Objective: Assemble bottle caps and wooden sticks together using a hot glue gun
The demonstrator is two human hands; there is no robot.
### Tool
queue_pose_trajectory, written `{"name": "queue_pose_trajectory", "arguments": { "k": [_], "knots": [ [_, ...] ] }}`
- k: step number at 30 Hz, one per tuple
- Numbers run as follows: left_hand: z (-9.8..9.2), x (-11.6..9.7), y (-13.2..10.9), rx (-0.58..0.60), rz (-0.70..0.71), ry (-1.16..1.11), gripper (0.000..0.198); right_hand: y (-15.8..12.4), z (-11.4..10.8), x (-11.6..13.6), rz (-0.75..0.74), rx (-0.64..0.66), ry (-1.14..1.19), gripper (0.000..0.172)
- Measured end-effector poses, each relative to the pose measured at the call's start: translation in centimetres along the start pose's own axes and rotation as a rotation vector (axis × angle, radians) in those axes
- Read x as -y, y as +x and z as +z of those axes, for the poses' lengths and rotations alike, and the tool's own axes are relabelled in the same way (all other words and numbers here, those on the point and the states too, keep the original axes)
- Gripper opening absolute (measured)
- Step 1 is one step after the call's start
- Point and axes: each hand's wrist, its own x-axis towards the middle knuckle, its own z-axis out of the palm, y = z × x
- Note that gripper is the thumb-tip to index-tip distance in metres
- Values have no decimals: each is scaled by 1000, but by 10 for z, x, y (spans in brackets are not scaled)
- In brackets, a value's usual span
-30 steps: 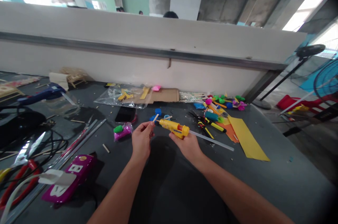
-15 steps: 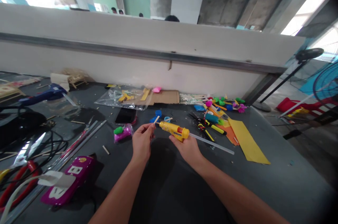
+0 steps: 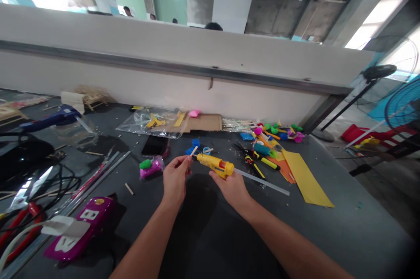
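My right hand (image 3: 232, 185) is wrapped round a yellow hot glue gun (image 3: 215, 164), its nozzle pointing left. A long clear glue stick (image 3: 264, 181) juts from the gun's back end. Pinched in the fingers of my left hand (image 3: 176, 178) is a small pale wooden stick (image 3: 194, 150), tilted upward. The nozzle tip is right beside that stick; whether they touch I cannot tell. Just behind the stick lie blue pieces (image 3: 193, 146) and a light-blue ring (image 3: 206, 150) on the dark table.
To the left are a purple power strip (image 3: 85, 228), red-handled scissors (image 3: 26, 209), cables and a phone (image 3: 155, 145). Pliers (image 3: 251, 156), coloured clay and yellow paper (image 3: 306, 178) lie on the right. A plastic bag (image 3: 149, 123) and cardboard (image 3: 205, 122) lie by the back partition.
The view has shifted slightly. Both hands keep their grips, with the glue gun's nozzle still close to the wooden stick.
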Motion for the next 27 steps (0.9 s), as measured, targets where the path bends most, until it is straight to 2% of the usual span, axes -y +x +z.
{"name": "queue_pose_trajectory", "arguments": {
  "k": [12,27],
  "knots": [
    [2,-3,-2,-5,-13,-18,34,1,1,1,3,35,-11,25],
    [0,-1,-1,11,-3,-27,34,1,0,2,-8,17,-19,21]
  ]
}}
